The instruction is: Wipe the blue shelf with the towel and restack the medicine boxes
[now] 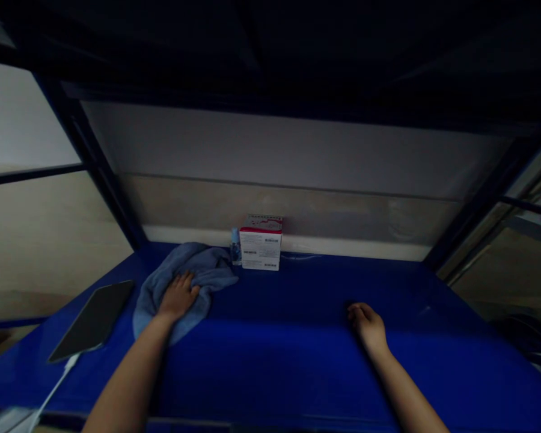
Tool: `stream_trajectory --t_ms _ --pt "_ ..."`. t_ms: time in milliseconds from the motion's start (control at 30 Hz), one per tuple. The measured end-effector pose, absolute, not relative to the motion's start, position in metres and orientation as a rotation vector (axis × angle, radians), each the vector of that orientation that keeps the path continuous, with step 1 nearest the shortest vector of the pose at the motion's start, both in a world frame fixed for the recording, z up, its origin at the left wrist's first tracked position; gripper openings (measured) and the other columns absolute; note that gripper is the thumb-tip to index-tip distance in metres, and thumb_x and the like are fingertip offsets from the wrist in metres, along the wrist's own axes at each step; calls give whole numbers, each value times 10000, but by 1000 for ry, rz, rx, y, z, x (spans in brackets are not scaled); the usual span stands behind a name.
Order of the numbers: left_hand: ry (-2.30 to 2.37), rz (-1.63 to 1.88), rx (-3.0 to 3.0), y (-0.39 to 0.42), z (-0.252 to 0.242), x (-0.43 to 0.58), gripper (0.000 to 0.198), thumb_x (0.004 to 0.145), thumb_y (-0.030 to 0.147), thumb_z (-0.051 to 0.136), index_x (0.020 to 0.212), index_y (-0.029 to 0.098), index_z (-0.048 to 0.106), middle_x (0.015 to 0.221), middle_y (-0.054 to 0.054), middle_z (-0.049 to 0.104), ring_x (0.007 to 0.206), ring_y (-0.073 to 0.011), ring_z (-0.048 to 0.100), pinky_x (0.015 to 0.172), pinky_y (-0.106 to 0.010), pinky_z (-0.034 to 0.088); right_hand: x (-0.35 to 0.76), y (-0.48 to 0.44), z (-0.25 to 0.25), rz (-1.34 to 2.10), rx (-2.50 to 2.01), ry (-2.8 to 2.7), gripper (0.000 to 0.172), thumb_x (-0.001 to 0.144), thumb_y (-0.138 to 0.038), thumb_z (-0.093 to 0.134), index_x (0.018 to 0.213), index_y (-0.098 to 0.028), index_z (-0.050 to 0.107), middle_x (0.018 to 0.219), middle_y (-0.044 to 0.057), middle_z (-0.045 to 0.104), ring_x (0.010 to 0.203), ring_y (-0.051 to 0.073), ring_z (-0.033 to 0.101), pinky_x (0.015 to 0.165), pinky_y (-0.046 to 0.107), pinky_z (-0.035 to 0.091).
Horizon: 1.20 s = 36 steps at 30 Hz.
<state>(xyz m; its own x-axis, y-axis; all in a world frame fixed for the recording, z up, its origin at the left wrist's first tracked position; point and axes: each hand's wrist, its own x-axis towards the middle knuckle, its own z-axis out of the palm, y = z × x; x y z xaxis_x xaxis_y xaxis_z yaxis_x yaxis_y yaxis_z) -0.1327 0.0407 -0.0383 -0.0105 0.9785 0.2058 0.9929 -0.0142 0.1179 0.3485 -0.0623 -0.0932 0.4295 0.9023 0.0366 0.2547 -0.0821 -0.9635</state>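
My left hand (178, 296) lies flat, fingers spread, on top of a crumpled blue-grey cloth (198, 269) on the blue shelf (297, 361). My right hand (366, 323) rests on the bare shelf surface to the right, fingers curled down and nothing visible in them. Behind the cloth, against the back wall, stands a white box with a red band (261, 243), with a small clear bottle (235, 246) just left of it.
A dark tablet-like slab (94, 320) lies at the left of the shelf, with a white cable (54, 391) running from its near corner. Dark blue uprights frame the shelf on both sides, and another dark shelf hangs low overhead.
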Motion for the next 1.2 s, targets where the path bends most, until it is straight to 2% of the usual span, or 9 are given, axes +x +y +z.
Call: stream_trajectory --t_ms 267,400,467,567,633,733,900,1033,1200 --pt "-2057 -227 -2144 -94 -60 -106 559 822 352 312 1305 75 367 1389 -156 334 1278 -330 267 995 -495 271 344 -55 -91 708 -1562 -1056 280 683 -387 414 758 -165 568 597 17 576 444 116 469 413 217 332" --pt "-1818 -303 -2277 -156 -68 -94 635 801 383 387 1368 139 238 1443 -119 223 1319 -321 142 1006 -503 257 339 -51 -89 722 -1506 -1040 261 675 -379 420 732 -167 562 586 24 582 448 120 478 416 215 336" --pt "-1678 -243 -2407 -167 -65 -104 772 728 380 509 1388 177 164 1463 -96 165 1325 -317 113 1010 -472 276 336 -48 -89 731 -1486 -1030 255 671 -380 424 719 -170 562 572 19 578 440 116 472 420 215 335" --pt "-1602 -94 -2477 -156 -53 -127 938 579 221 629 1388 162 158 1457 -120 178 1312 -313 182 1012 -414 306 333 -44 -89 738 -1464 -1013 244 660 -377 430 702 -176 563 562 9 575 439 114 470 426 214 337" --pt "-1645 -18 -2404 -141 -46 -134 980 497 122 637 1375 132 201 1441 -148 215 1296 -329 223 1020 -412 299 330 -41 -89 750 -1449 -991 233 653 -367 429 692 -179 560 557 4 574 435 113 469 423 214 338" --pt "-1682 63 -2336 -130 -42 -111 956 458 96 635 1346 130 283 1434 -147 235 1290 -360 212 1031 -447 276 325 -40 -87 780 -1426 -939 213 640 -350 430 676 -180 554 543 -2 567 426 109 465 410 211 338" --pt "-1605 240 -2661 -137 -35 -1 833 502 293 693 1276 178 410 1429 -136 233 1297 -374 134 1038 -512 234 323 -38 -78 880 -1371 -835 201 636 -340 427 659 -171 533 522 13 554 403 115 469 373 221 348" --pt "-1461 215 -2964 -134 -26 99 981 468 514 707 1298 108 375 1442 -206 94 1285 -419 -21 1043 -565 132 343 -40 -70 940 -1346 -771 215 625 -345 427 652 -158 529 561 59 587 423 149 519 376 261 393" --pt "-940 -17 -3389 -126 -34 215 1106 556 690 552 1352 6 204 1433 -260 -33 1260 -406 -169 1034 -574 10 403 -51 -61 798 -1409 -726 239 631 -367 435 674 -154 535 571 73 601 398 154 516 366 265 370"
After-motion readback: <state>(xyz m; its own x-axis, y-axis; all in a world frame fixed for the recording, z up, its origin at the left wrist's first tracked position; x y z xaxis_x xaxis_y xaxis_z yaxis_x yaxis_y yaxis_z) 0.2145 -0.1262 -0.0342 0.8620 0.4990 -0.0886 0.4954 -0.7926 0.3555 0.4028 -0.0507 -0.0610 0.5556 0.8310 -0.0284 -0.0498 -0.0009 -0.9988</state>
